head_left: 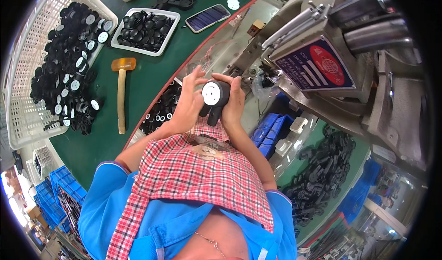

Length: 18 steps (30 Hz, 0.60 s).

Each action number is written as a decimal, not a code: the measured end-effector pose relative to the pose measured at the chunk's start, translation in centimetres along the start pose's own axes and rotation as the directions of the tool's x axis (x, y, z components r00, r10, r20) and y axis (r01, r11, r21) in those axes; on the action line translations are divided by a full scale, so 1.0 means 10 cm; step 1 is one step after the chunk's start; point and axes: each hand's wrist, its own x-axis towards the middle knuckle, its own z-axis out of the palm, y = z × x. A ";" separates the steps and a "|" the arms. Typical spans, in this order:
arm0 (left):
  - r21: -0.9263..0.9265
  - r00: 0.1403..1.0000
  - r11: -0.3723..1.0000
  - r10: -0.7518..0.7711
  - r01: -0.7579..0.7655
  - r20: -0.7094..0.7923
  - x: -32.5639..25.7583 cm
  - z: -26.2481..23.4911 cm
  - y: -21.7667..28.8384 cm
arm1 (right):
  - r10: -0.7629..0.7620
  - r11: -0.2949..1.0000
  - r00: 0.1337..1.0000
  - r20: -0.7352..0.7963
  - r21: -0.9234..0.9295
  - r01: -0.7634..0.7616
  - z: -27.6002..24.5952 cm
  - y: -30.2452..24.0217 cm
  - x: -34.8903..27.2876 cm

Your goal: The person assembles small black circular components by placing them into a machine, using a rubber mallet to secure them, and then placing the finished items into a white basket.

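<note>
Both hands, my left hand and right hand, clasp a black plastic part, white disc facing me, held over the green bench's near edge, seemingly for inspection; a yellow mallet lies within reach.

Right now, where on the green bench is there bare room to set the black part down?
Bare green mat lies around the mallet, between the white basket and the white tray. Both hands hold the black part. The machine side is crowded.
</note>
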 end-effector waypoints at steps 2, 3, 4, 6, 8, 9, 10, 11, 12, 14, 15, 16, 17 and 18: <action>-0.325 0.954 0.897 -0.275 0.301 0.123 0.03 0.05 -0.03 | -0.005 1.000 0.999 0.049 -0.008 0.006 -0.13 0.04 0.02; -0.377 0.863 0.780 -0.414 0.500 0.290 0.01 0.05 -0.13 | -0.020 0.998 0.999 0.042 -0.052 0.023 -0.20 0.08 0.03; -0.312 0.895 0.842 -0.381 0.439 0.232 0.06 0.11 -0.15 | -0.037 0.994 0.999 0.036 -0.099 0.041 -0.28 0.14 0.06; -0.098 0.947 0.944 -0.305 0.315 0.103 0.25 0.22 -0.18 | -0.089 0.992 0.996 -0.006 -0.090 0.088 -0.56 0.38 0.07; 0.015 0.966 0.968 -0.250 0.250 0.067 0.41 0.32 -0.45 | 0.048 0.998 0.998 0.048 -0.052 -0.046 -0.65 0.20 0.03; 0.068 0.962 0.967 -0.253 0.246 0.108 0.53 0.40 -0.48 | 0.054 0.998 0.998 -0.020 -0.026 -0.054 -0.78 0.21 0.06; 0.119 0.955 0.963 -0.259 0.243 0.143 0.63 0.50 -0.46 | 0.042 0.999 0.997 -0.069 0.005 -0.042 -0.84 0.19 0.10; 0.086 0.957 0.968 -0.246 0.235 0.151 0.71 0.59 -0.42 | 0.009 1.000 0.995 -0.097 0.004 -0.009 -0.91 0.15 0.13; 0.055 0.960 0.972 -0.233 0.227 0.158 0.80 0.67 -0.36 | -0.024 1.000 0.992 -0.125 0.005 0.025 -0.96 0.09 0.18; 0.012 0.960 0.975 -0.220 0.221 0.174 0.92 0.80 -0.36 | 0.004 0.999 0.988 -0.153 -0.033 -0.009 -1.10 0.04 0.25; 0.042 0.946 0.967 -0.254 0.251 0.202 0.98 0.82 -0.33 | 0.036 0.992 0.972 -0.234 -0.112 -0.064 -1.13 0.06 0.30; 0.073 0.930 0.957 -0.289 0.279 0.229 1.02 0.82 -0.32 | 0.071 0.995 0.973 -0.221 -0.057 -0.085 -1.15 0.08 0.31; 0.132 0.927 0.953 -0.295 0.271 0.231 1.05 0.84 -0.38 | 0.105 0.994 0.973 -0.204 -0.002 -0.107 -1.17 0.08 0.31; 0.208 0.896 0.922 -0.373 0.328 0.242 1.10 0.85 -0.47 | 0.139 0.990 0.974 -0.180 0.053 -0.132 -1.13 0.05 0.33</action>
